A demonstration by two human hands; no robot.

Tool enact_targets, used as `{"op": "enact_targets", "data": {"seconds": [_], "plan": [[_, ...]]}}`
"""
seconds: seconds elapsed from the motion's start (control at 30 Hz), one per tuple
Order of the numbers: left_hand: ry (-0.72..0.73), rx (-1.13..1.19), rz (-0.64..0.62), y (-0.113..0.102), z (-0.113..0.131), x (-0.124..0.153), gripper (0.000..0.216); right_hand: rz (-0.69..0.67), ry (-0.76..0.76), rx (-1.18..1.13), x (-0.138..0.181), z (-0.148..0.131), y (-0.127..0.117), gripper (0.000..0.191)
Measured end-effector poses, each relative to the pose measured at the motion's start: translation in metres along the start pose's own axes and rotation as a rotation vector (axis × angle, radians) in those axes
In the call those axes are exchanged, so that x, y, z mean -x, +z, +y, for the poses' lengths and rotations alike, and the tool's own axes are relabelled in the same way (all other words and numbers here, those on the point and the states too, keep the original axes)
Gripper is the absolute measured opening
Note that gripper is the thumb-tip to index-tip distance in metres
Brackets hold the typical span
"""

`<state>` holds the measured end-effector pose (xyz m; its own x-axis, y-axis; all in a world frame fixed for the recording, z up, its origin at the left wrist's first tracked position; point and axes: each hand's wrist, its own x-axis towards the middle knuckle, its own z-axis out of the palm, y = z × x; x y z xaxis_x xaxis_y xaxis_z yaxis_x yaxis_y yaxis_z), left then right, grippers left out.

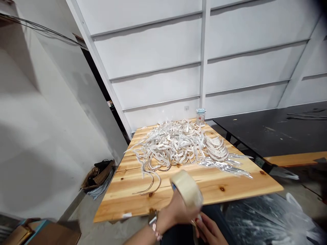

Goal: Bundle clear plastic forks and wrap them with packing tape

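Observation:
My left hand point(181, 208) is wrapped round a wide roll of clear packing tape point(187, 188), just past the table's near edge; the roll is slightly blurred. Close beside it, below the tape, the fingers of my right hand point(209, 228) are pinched together at a small pale piece that I cannot make out. Beyond the hands, a large heap of thin curved white strips point(176, 143) covers the far part of the wooden table point(122, 200). To its right lie a neater stack of curved strips point(217, 148) and a bundle of shiny clear-wrapped strips point(227, 166).
A lidded glass jar point(200, 117) stands at the table's back corner. On the right are a black table point(270, 131) and a large clear plastic bag point(268, 217). Cardboard boxes point(51, 233) sit on the floor at lower left, with a filled open box point(98, 177) by the wall.

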<state>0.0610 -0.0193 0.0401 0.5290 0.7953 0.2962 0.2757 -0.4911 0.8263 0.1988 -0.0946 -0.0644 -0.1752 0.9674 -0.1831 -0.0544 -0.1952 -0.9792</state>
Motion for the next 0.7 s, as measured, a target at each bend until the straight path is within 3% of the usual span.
{"op": "enact_targets", "data": {"seconds": [0.07, 0.13, 0.23, 0.33, 0.4, 0.47, 0.53, 0.6, 0.7], "plan": [[0.005, 0.054, -0.074, 0.015, 0.001, 0.004, 0.031, 0.083, 0.005, 0.039, -0.001, 0.001, -0.003, 0.070], [-0.109, 0.181, 0.011, 0.015, -0.001, -0.003, 0.037, 0.079, -0.041, 0.060, 0.002, -0.005, -0.005, 0.066], [-0.283, 0.352, 0.231, -0.006, -0.010, -0.022, 0.058, -0.114, -0.122, 0.061, 0.009, -0.014, -0.005, 0.054], [-0.278, 0.421, 0.310, -0.019, -0.014, -0.025, 0.049, -0.231, -0.097, 0.042, 0.007, -0.007, -0.009, 0.053], [-0.231, 0.439, 0.238, -0.012, -0.011, -0.014, 0.040, -0.210, -0.073, 0.040, 0.000, 0.004, -0.013, 0.056], [-0.162, 0.426, 0.093, 0.005, -0.008, -0.001, 0.033, -0.126, -0.067, 0.038, -0.007, 0.012, -0.015, 0.062], [-0.173, 0.488, 0.024, 0.019, -0.006, 0.004, 0.028, -0.031, -0.066, 0.024, -0.010, 0.014, -0.014, 0.067], [-0.279, 0.634, 0.094, 0.021, -0.008, -0.003, 0.028, -0.017, -0.068, 0.002, -0.008, 0.010, -0.010, 0.065], [-0.414, 0.791, 0.275, 0.001, -0.015, -0.022, 0.038, -0.163, -0.064, -0.013, 0.000, 0.001, -0.007, 0.054]]}}
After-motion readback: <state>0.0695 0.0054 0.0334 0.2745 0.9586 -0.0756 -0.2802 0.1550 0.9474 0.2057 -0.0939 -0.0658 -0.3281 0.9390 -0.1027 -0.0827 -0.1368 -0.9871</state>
